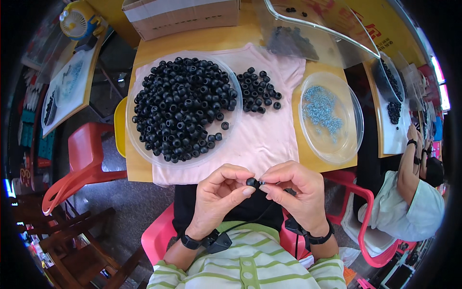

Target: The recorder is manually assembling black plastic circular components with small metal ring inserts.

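Observation:
My left hand (217, 196) pinches a round black bead (251, 182) between thumb and fingertips, just past the table's near edge. Against the bead's right side, my right hand (302, 193) closes its thumb and fingertips on a small item, too covered to make out. Beyond my hands, a round clear tray (129, 126) lies heaped with black beads (180, 106) that have holes. A loose group of the same beads (259, 90) rests on the pale pink cloth (269, 137). To the right, an oval clear dish (358, 123) contains tiny light-blue pieces (322, 108).
A cardboard box (185, 19) and a clear plastic bin (332, 36) with dark pieces stand at the table's far side. Red chairs (89, 149) are at left and right. Another person (404, 202) sits at a table on the right. At upper left is a yellow fan (74, 21).

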Demonstrator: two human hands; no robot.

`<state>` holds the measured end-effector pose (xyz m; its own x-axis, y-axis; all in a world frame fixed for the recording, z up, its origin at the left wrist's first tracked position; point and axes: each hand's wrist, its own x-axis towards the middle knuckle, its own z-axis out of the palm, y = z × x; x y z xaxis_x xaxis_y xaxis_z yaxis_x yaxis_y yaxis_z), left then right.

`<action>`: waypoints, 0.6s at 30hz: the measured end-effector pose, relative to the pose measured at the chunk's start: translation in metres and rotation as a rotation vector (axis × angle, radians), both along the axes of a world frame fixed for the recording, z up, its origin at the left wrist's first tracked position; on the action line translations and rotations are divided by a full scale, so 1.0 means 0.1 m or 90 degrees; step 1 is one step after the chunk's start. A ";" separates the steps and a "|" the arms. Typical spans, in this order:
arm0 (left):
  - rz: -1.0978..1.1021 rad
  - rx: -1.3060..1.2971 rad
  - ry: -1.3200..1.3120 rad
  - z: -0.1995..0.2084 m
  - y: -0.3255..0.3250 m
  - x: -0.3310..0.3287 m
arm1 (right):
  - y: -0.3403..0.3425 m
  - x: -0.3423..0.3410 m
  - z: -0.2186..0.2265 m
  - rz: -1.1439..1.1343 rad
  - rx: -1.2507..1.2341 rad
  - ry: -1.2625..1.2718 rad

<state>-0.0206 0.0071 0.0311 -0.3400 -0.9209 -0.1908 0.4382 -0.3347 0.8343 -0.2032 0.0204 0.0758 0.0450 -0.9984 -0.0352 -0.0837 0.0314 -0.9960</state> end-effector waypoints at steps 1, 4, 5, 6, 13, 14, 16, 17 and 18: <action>-0.003 -0.009 -0.001 0.01 0.00 -0.01 | 0.00 -0.01 0.02 0.011 -0.027 0.038; -0.011 -0.013 -0.009 0.04 0.01 -0.03 | 0.00 -0.03 0.05 0.039 -0.100 0.141; -0.014 -0.011 -0.013 0.05 0.02 -0.03 | 0.00 -0.04 0.06 0.042 -0.120 0.171; -0.036 0.007 0.012 0.05 0.01 -0.01 | 0.00 -0.04 0.06 0.047 -0.143 0.198; -0.168 0.152 0.264 -0.07 -0.01 0.08 | 0.05 -0.03 -0.05 0.052 -0.126 0.056; -0.166 0.161 0.279 -0.09 0.00 0.08 | 0.04 -0.02 -0.05 0.060 -0.108 0.031; -0.158 0.157 0.280 -0.10 -0.01 0.08 | 0.02 -0.01 -0.04 0.064 -0.046 -0.027; -0.152 0.144 0.264 -0.08 -0.02 0.08 | 0.00 0.00 -0.02 0.061 -0.002 -0.062; -0.146 0.130 0.248 -0.07 -0.04 0.09 | -0.01 0.01 0.00 0.057 0.042 -0.096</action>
<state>-0.0117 0.0033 0.0242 -0.6115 -0.7708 -0.1787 0.6001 -0.5989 0.5303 -0.2021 0.0195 0.0754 0.1439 -0.9858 -0.0870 0.0607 0.0966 -0.9935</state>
